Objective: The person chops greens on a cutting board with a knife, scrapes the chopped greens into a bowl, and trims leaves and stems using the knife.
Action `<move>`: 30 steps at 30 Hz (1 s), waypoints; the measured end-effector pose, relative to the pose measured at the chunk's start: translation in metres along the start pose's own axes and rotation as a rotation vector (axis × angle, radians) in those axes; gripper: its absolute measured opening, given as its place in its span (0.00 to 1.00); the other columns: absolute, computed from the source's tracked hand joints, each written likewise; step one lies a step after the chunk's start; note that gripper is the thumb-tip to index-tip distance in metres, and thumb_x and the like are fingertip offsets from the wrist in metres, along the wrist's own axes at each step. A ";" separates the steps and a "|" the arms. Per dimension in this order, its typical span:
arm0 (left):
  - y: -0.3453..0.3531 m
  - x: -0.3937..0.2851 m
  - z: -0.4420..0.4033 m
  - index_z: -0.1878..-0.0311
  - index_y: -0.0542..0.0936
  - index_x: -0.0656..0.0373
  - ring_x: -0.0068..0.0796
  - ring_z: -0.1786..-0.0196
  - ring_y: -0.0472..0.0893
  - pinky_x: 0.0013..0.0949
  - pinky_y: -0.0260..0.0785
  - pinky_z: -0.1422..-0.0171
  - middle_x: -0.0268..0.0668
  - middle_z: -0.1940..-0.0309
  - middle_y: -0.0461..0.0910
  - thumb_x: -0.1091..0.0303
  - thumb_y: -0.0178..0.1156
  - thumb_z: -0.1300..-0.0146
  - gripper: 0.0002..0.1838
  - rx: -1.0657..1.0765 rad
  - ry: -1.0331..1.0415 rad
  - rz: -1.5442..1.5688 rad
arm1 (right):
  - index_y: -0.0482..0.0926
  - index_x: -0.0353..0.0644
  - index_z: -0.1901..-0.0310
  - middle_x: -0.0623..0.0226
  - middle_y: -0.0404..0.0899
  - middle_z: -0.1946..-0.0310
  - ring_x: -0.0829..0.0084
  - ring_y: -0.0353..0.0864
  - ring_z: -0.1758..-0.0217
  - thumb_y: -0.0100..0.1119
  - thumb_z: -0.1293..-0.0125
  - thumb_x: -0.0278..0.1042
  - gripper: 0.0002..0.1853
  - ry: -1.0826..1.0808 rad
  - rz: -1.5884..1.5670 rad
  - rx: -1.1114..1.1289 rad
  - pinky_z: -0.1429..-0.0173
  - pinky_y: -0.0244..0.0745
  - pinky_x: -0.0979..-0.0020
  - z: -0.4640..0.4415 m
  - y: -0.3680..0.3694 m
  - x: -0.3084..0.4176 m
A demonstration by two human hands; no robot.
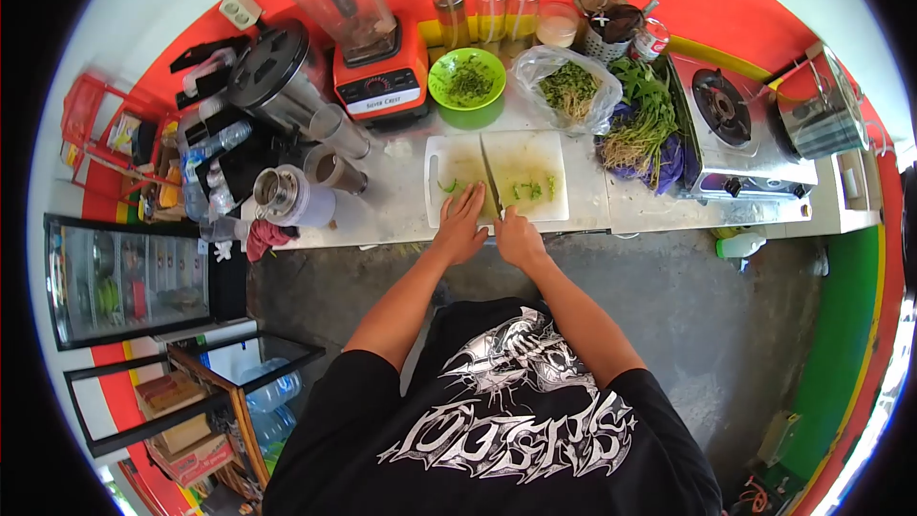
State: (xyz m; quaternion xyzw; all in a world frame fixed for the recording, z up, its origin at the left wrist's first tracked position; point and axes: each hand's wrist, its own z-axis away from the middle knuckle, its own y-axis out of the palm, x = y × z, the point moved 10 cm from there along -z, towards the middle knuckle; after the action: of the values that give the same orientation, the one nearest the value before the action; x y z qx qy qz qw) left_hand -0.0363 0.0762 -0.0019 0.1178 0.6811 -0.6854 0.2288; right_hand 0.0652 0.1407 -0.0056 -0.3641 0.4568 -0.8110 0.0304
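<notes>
A white cutting board (544, 146) lies at the counter's front edge. My right hand (521, 237) is closed around a kitchen knife (490, 172), its blade pointing away from me across the middle of the board. Just left of the blade, my left hand (461, 226) lies flat on the board's front part with its fingers stretched out. A bit of green herb (448, 187) shows beside those fingertips; anything under the palm is hidden. Several chopped green pieces (527, 190) are scattered right of the knife. Behind the board stands a lime-green bowl (467, 115) of finely cut greens.
A plastic bag of herbs (570, 96) and a rooted bunch of greens (640, 129) sit right of the bowl, before a gas stove (712, 148). An orange blender (380, 76), a clear cup (339, 131) and a steel-mouthed jug (287, 196) occupy the left. Pump bottles (490, 14) line the wall.
</notes>
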 end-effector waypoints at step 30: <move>-0.020 0.000 0.006 0.24 0.66 0.60 0.47 0.18 0.57 0.51 0.50 0.18 0.48 0.20 0.57 0.59 0.66 0.36 0.38 -0.157 0.020 -0.097 | 0.72 0.33 0.48 0.33 0.84 0.61 0.34 0.84 0.54 0.53 0.25 0.46 0.20 0.142 -0.070 -0.152 0.48 0.79 0.41 0.023 -0.033 -0.053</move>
State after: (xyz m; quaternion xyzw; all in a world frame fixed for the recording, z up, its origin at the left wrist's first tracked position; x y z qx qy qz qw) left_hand -0.0446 0.0692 0.0161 0.0734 0.7400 -0.6389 0.1970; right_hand 0.1278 0.1639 -0.0033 -0.3226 0.5051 -0.7984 -0.0583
